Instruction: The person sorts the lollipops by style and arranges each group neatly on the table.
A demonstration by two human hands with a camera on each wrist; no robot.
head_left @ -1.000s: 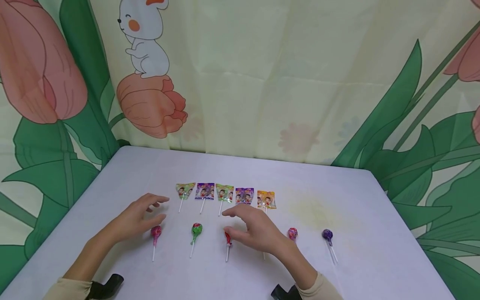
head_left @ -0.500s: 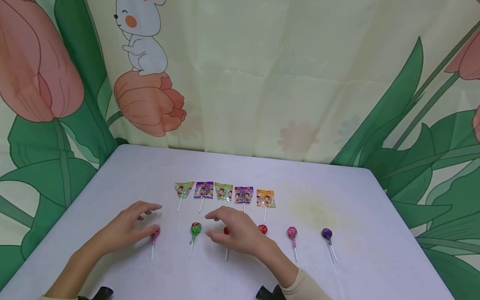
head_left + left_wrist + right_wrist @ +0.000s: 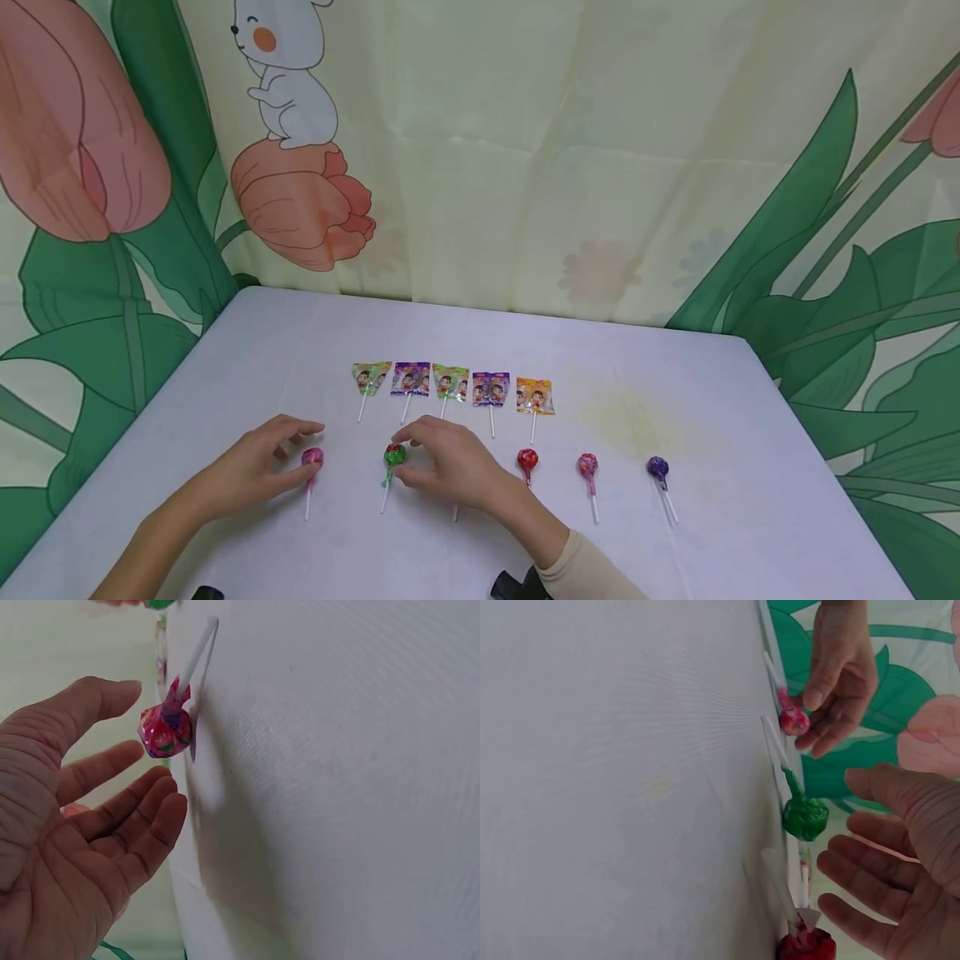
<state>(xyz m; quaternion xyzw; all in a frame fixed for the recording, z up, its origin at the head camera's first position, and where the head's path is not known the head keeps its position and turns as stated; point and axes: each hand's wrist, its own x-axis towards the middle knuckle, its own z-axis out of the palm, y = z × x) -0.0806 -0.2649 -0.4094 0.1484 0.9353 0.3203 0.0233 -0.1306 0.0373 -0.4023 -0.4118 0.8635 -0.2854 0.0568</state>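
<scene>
My left hand (image 3: 251, 468) is beside a pink-wrapped lollipop (image 3: 312, 456) at the left end of the near row. In the left wrist view its thumb and fingers are spread around the candy head (image 3: 165, 731) without closing on it. Just right of a green lollipop (image 3: 393, 455), my right hand (image 3: 453, 467) has its index finger and thumb parted at the head. The right wrist view shows a gap between those fingers and the green wrapper (image 3: 805, 819). A red lollipop (image 3: 808, 946) lies under the right hand, with mainly its stick showing in the head view.
Farther right in the near row lie another red lollipop (image 3: 527, 460), a pink one (image 3: 588, 465) and a purple one (image 3: 658, 468). Behind them is a row of flat bagged lollipops (image 3: 452, 382). All lie on a white-covered table (image 3: 637, 358) before a printed curtain.
My right hand has moved left, from over the red lollipops to the green one, uncovering the lollipops on its right. The left hand has come slightly nearer the table's front edge.
</scene>
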